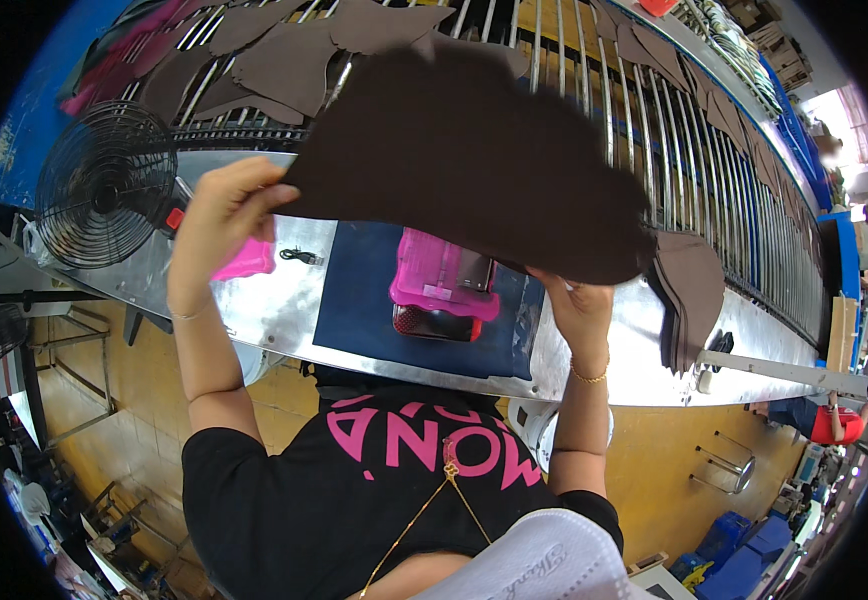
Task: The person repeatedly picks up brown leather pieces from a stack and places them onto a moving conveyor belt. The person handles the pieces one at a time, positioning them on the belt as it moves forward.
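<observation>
A white cloth (554,560) lies nearest. The left hand (239,205) pinches a dark brown sheet (464,150) by its left corner, raised above the table (289,315), beyond a pink tray (416,268); the right hand (579,305) grips its near right edge, probably to keep it spread. Brown pieces (692,285) overlap at right, perhaps saving room.

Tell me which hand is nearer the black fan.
Left. The left hand, gripping the dark sheet, is just right of the black fan; the right hand is much farther right.
</observation>
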Demonstrator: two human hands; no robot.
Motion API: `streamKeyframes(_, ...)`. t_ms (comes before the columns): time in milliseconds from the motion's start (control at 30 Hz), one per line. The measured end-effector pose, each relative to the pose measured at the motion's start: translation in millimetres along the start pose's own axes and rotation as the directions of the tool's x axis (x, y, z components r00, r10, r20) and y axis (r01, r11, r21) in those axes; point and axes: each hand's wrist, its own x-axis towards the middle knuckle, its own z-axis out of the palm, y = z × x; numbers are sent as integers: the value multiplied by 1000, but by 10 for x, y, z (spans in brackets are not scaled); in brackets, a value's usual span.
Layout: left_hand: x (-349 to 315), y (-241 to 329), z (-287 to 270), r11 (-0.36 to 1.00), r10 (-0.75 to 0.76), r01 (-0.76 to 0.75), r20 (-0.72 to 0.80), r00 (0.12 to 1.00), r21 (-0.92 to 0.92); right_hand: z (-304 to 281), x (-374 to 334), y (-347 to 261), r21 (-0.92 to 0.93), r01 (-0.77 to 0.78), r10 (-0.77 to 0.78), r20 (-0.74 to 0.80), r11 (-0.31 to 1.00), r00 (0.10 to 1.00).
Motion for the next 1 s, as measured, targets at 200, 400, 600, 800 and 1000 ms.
streamKeyframes(200, 343, 235, 605, 991, 109, -127, 277, 955, 49, -376, -518, 250, -183, -107, 109, 1, 977, 994)
streamKeyframes(400, 611, 411, 1042, 860, 408, -496, 421, 810, 121, -773, -1145, 326, 12, -495, 477, -283, 869, 832)
streamKeyframes(600, 835, 659, 1423, 759, 433, -641, 648, 626, 112, -1418, -1381, -32, 77, -472, 447, -480, 878, 755)
streamKeyframes(800, 927, 763, 1289, 806, 550, -590, 307, 776, 45, -1512, -1189, 117, 444, -392, 589, -529, 806, 611)
streamKeyframes(1000, 748, 614, 813, 941, 320, -334, 176, 931, 60, -911, -487, 862, 817, -340, 786, -207, 467, 582)
